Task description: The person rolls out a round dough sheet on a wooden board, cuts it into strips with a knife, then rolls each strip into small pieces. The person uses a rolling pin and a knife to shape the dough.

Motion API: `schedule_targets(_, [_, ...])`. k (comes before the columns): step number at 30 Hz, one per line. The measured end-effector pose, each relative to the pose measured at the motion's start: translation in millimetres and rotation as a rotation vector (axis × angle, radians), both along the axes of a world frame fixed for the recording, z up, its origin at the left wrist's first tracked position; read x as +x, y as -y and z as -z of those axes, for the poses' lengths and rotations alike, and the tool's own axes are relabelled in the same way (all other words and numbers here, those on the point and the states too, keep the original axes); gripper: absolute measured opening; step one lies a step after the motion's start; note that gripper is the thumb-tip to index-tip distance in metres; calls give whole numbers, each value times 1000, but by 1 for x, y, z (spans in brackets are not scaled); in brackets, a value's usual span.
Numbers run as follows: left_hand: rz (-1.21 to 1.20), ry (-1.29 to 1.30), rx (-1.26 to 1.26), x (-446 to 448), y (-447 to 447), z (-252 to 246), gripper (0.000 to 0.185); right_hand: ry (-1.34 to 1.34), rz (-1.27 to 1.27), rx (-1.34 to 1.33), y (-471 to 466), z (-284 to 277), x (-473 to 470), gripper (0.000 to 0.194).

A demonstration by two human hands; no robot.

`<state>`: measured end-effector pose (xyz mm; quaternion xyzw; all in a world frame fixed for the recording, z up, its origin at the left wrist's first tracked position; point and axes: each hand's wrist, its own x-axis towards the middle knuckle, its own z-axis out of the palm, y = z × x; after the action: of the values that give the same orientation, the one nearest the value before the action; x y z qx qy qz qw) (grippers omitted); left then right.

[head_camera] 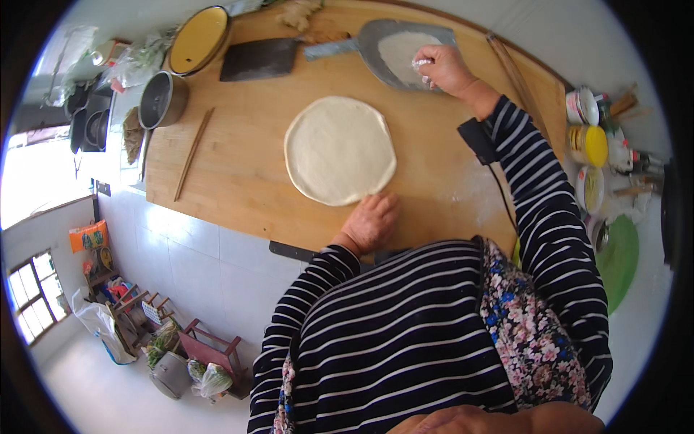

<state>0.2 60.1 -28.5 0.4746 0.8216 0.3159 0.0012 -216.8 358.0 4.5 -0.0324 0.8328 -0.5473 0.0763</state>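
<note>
A round, flat sheet of rolled dough [340, 151] lies on the wooden board [244, 163] in front of me. My left hand [374, 219] rests at its near edge, fingers curled in and nothing visible in them. Beyond the dough, at the back right, is a grey metal scoop [374, 46] with a flat handle, holding white flour [398, 51]. Over the flour, my right hand [444, 68] has its fingers closed, with white flour on and between the fingertips. How much flour is inside that fist is hidden.
A rolling pin [515, 81] lies along the right edge. A cleaver [257, 58], ginger root [298, 13], a yellow lid [199, 40] and a metal pot [162, 100] stand at the back left. Chopsticks [194, 154] lie at left; a yellow-lidded jar [588, 145] is at right.
</note>
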Motion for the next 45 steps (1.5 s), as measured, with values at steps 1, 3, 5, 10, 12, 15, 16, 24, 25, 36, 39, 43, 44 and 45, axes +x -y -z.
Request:
schedule_targets(1, [0,-1,-24,1,0,0,44,52,2,2,-10,-8,25,8])
schedule_targets(3, [-3,22,-31,2,0,0,44,48,-62,-94,-26,-23,81,7])
schedule_targets(5, [-2,34,-26,1,0,0,44,304,-46,-13,-39,-34,138,9])
schedule_targets(10, [-6,47,-29,1,-4,-4,44,90,-27,47,-34,-30,232,28])
schedule_targets(12, [-7,38,-32,1,-6,-5,44,-82,21,210,-35,-25,250,36])
schedule_targets(15, [-4,35,-38,1,-7,-6,45,-311,-23,488,-40,-25,279,46])
schedule_targets(16, [-9,46,-39,2,-7,-6,45,-376,-62,593,-40,-26,289,48])
schedule_targets(24, [-2,-11,-130,3,-5,-2,45,-546,93,801,-33,-25,331,42])
schedule_targets(25, [-1,-16,-125,4,-5,0,44,-566,160,783,-35,-27,338,40])
schedule_targets(36, [-22,-77,-130,8,-7,-6,43,-370,440,712,-77,-15,381,39])
schedule_targets(39, [-26,-92,-135,8,-7,-6,44,-196,514,841,-88,-3,394,41])
schedule_targets(43, [-23,-105,-123,8,-9,-7,42,21,564,837,-101,20,404,45])
schedule_targets(44, [-22,-109,-131,8,-9,-8,41,-1,597,807,-106,26,403,46])
schedule_targets(45, [-19,-105,-117,8,-10,-10,40,-21,631,774,-109,30,402,47])
